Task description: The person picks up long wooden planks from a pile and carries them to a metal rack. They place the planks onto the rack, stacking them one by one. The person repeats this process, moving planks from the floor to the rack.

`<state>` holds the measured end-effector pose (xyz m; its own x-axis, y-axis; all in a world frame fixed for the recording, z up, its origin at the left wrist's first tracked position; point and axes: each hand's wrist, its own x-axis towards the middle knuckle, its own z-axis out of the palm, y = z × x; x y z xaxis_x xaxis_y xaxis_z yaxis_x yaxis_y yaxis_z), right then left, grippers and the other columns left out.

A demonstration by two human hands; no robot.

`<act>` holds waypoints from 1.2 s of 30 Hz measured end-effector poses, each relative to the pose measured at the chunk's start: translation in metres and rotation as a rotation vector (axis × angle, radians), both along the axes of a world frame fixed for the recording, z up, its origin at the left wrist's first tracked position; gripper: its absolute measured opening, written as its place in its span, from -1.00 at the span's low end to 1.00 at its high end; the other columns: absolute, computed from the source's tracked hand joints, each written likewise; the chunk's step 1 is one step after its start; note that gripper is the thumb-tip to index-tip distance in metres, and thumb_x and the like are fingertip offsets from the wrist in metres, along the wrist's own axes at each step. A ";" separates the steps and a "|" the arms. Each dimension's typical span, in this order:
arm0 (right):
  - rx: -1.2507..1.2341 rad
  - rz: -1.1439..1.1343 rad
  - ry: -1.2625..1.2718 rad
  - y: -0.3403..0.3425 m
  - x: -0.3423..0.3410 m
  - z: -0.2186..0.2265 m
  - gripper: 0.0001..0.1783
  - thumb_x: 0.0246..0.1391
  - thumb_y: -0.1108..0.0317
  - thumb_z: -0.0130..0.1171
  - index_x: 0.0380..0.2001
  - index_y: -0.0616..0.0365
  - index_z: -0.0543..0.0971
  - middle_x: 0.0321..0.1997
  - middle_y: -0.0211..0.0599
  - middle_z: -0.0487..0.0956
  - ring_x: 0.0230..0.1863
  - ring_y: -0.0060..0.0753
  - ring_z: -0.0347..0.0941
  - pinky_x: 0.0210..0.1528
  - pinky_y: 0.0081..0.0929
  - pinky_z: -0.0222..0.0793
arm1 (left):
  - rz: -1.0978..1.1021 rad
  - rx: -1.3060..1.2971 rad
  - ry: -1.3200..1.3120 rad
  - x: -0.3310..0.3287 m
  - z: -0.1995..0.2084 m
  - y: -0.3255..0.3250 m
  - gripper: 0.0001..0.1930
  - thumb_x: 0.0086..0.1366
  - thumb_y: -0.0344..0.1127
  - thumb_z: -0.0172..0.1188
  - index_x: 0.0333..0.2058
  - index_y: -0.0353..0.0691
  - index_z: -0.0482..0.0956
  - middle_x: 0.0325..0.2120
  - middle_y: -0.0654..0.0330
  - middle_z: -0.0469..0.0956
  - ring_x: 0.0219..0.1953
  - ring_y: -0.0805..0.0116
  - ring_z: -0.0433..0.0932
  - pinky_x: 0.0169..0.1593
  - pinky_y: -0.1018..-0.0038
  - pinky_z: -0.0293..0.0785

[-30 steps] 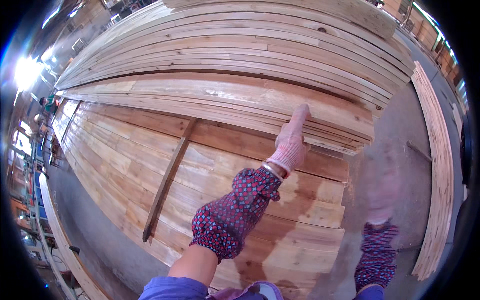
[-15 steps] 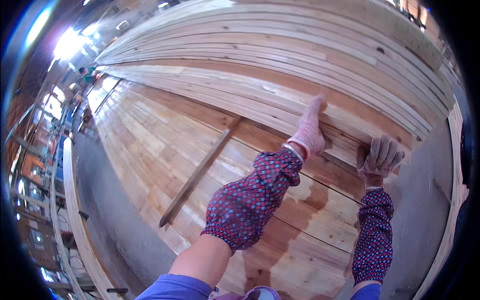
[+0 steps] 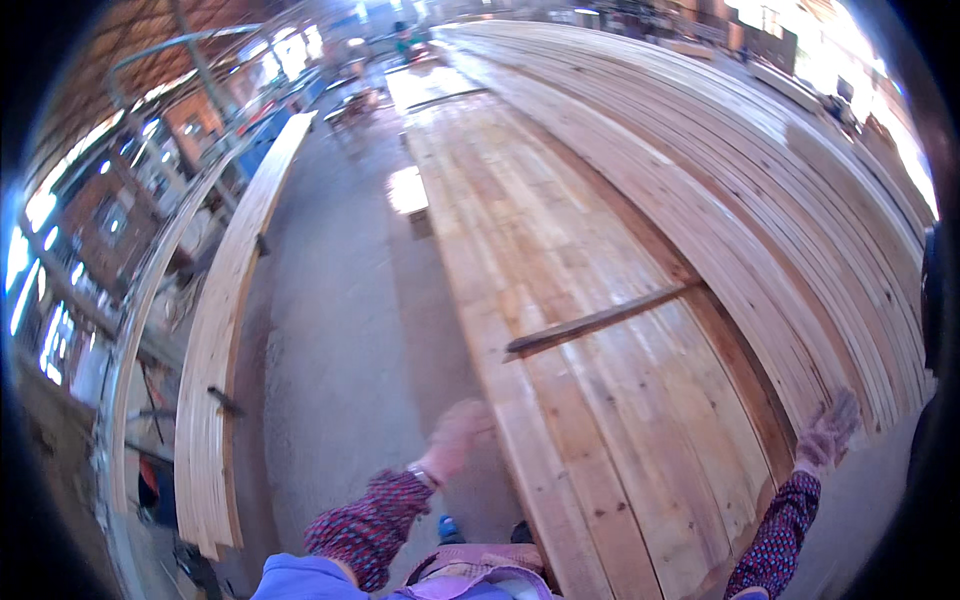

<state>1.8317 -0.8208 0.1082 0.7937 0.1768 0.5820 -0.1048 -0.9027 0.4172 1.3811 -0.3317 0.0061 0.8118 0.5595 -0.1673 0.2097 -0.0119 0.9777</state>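
Observation:
My left hand [image 3: 460, 440], in a pale pink glove, hangs over the floor beside the near edge of a wide layer of planks [image 3: 600, 400]. It is smeared by motion, so its fingers cannot be made out. In a greyish glove, my right hand [image 3: 828, 434] is at the near end of the raised row of planks [image 3: 740, 270] on the right. Its fingers are stretched out, and I cannot tell whether they touch the wood. A dark wooden strip [image 3: 600, 322] lies across the wide layer. Both forearms wear patterned sleeves.
A taller stack of long boards [image 3: 720, 150] runs along the right. Across the grey floor [image 3: 340, 330] on the left stands a narrow stack of boards [image 3: 225, 370] on dark supports. A person in green [image 3: 404, 42] is at the far end.
My view has swung to the left, bringing the floor into sight. My left hand has come off the raised planks to over the floor. My right hand's curled fingers have straightened.

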 end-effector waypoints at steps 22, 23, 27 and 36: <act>0.177 1.477 2.056 0.432 -0.865 -0.137 -0.51 0.17 0.21 0.09 0.11 0.23 0.41 0.05 -0.04 0.53 0.09 -0.26 0.44 0.15 -0.43 0.30 | 0.931 0.540 0.766 -0.663 -0.020 -0.153 -0.76 0.26 -0.24 0.03 -0.18 -0.26 0.48 -0.27 0.16 0.52 -0.18 0.15 0.48 -0.12 0.26 0.42; 0.114 1.503 2.100 0.436 -0.896 -0.131 -0.49 0.16 0.14 0.07 0.11 0.20 0.42 0.06 -0.04 0.52 0.11 -0.24 0.44 0.15 -0.40 0.30 | 0.955 0.625 0.789 -0.702 -0.051 -0.167 -0.77 0.28 -0.23 0.03 -0.20 -0.26 0.47 -0.29 0.18 0.51 -0.21 0.18 0.48 -0.16 0.27 0.42; -0.080 1.444 2.241 0.455 -0.984 -0.122 -0.47 0.15 0.04 0.03 0.09 0.12 0.46 0.06 -0.04 0.52 0.12 -0.15 0.43 0.16 -0.37 0.27 | 1.540 -0.646 -1.104 -0.784 -0.078 -0.175 -0.71 0.35 -0.15 0.02 -0.08 -0.19 0.43 -0.20 0.20 0.51 -0.18 0.27 0.50 -0.16 0.31 0.45; -0.023 1.065 2.868 0.515 -1.186 -0.131 -0.57 0.14 0.15 0.11 -0.01 0.21 0.48 -0.11 -0.24 0.49 -0.05 -0.26 0.40 0.05 -0.39 0.32 | 1.843 -0.413 -0.369 -0.968 0.009 -0.063 -0.52 0.35 -0.06 0.02 0.14 -0.21 0.32 0.04 0.09 0.45 0.01 0.23 0.47 0.05 0.28 0.43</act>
<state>0.6461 -0.3055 -0.0230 -0.7567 0.5249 -0.3896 0.1733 -0.4137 -0.8938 0.4129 -0.3943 0.0150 -0.6259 0.6160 -0.4784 -0.4961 0.1589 0.8536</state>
